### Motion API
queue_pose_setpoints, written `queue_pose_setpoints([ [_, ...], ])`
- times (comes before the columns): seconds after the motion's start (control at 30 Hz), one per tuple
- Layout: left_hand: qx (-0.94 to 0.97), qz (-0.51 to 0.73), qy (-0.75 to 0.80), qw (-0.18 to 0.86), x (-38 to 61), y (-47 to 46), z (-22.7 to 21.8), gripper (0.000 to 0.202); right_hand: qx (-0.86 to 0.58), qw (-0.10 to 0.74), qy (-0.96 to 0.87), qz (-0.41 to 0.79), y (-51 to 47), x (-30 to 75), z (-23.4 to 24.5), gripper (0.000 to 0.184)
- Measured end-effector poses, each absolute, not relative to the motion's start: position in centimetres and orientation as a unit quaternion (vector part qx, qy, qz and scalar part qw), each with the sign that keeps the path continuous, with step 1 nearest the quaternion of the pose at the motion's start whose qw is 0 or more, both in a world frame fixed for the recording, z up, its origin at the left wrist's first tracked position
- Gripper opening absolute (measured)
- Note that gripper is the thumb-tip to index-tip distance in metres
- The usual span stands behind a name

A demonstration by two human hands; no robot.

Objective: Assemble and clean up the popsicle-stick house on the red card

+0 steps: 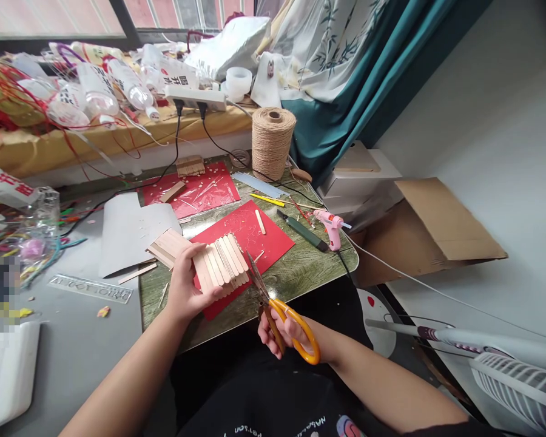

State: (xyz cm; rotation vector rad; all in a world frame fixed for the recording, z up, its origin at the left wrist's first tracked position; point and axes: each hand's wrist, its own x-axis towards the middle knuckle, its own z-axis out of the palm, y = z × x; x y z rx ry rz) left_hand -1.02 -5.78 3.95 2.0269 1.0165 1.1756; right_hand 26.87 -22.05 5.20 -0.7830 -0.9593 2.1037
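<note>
A small panel of wooden craft sticks (218, 261), its sticks side by side with rounded ends, is gripped by my left hand (188, 285) between thumb and fingers. My right hand (282, 331) is closed round the orange handles of a pair of scissors (295, 315). Their blades point up and away, close beside the right edge of the panel; whether they touch it I cannot tell. Beneath the panel lies a red sheet (273, 243) with a loose craft stick (260, 222) on it. Left of the panel is a flat stack of wooden pieces (166, 246).
A pink glue gun (331, 227), a green craft knife (303, 230) and a yellow pencil (267, 199) lie on the right of the table. A big twine spool (273, 142) stands behind. Grey card (122, 233) lies left. A power strip (198, 97) trails black cords. An open cardboard box (437, 224) stands right.
</note>
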Motion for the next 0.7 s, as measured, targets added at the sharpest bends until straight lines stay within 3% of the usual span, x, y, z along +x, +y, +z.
queue_pose_setpoints([
  [0.23,0.74,0.425,0.406,0.327,-1.1,-5.7,3.6,0.097,-0.318,0.344,-0.391,0.792,-21.6,27.1,6.1,0.073],
  [0.7,0.814,0.41,0.339,0.234,-0.8,-6.2,4.0,0.096,-0.356,0.368,-0.367,0.777,-20.8,25.4,4.4,0.075],
])
